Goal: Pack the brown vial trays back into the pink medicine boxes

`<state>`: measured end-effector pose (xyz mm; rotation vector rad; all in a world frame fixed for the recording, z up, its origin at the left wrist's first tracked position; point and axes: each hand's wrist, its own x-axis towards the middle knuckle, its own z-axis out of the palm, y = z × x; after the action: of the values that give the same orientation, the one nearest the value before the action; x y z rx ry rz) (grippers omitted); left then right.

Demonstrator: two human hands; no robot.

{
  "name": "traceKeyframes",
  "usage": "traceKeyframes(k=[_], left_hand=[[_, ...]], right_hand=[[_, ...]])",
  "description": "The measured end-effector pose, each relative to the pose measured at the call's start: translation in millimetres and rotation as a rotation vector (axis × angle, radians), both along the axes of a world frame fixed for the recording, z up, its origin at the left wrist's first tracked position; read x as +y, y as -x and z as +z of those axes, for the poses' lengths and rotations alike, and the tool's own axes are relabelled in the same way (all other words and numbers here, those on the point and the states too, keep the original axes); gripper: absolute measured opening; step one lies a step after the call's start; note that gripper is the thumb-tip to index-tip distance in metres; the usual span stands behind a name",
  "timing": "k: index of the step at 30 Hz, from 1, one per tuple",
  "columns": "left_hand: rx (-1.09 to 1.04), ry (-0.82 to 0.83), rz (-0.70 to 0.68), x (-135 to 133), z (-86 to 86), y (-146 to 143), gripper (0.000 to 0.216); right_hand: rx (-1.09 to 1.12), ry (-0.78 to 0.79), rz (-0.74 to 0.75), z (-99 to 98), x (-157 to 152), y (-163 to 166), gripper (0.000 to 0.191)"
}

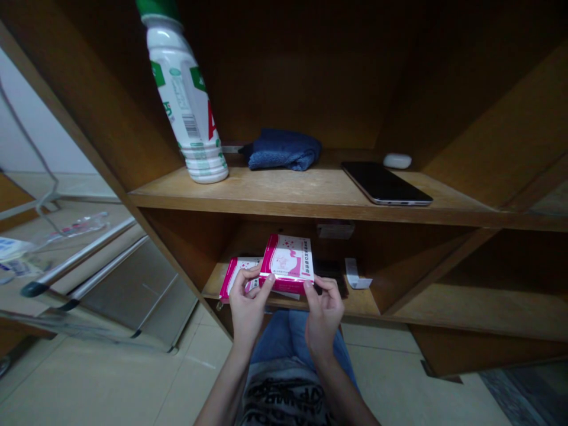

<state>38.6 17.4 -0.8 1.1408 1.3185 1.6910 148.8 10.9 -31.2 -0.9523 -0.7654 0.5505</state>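
Note:
Between my two hands is a pink and white box (pixel 288 259), tilted with its printed face up, in front of the lower shelf. My left hand (pixel 249 302) pinches its near left corner between thumb and fingers. The near right corner is gripped by my right hand (pixel 323 305) in the same way. Behind my left hand, a second pink and white box (pixel 231 278) lies on the lower shelf, partly covered by the hand and the held box. A folded white paper piece (pixel 355 275) sits right of my right hand.
On the upper shelf (pixel 284 189) stand a white bottle with a green cap (pixel 184 106), a folded blue cloth (pixel 284 149), a dark phone (pixel 384 183) and a small white case (pixel 397 160). A metal-framed rack (pixel 128 290) is at the left.

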Motion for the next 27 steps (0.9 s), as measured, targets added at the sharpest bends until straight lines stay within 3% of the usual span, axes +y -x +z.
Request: traceKeyframes(k=[9,15,18,21,27], left_hand=[[0.051,-0.029,0.142,-2,-3.4,1,0.027],[0.157,-0.034,0.114,-2,-7.2,-5,0.033],[0.311,-0.076,0.072,0,-7.9,-1,0.032],[0.425,-0.104,0.118,2,-11.9,9,0.026],[0.457,-0.063,0.265,2,-22.1,40,0.027]], right_hand=[[-0.018,0.002,-0.03,-1.0,3,4,0.015],[-0.012,-0.019,-0.042,-2.4,5,0,0.013],[0.002,-0.034,0.013,-4.4,6,3,0.009],[-0.021,-0.016,0.121,-7.6,7,10,0.009],[-0.219,-0.007,0.378,-16.3,4,28,0.036]])
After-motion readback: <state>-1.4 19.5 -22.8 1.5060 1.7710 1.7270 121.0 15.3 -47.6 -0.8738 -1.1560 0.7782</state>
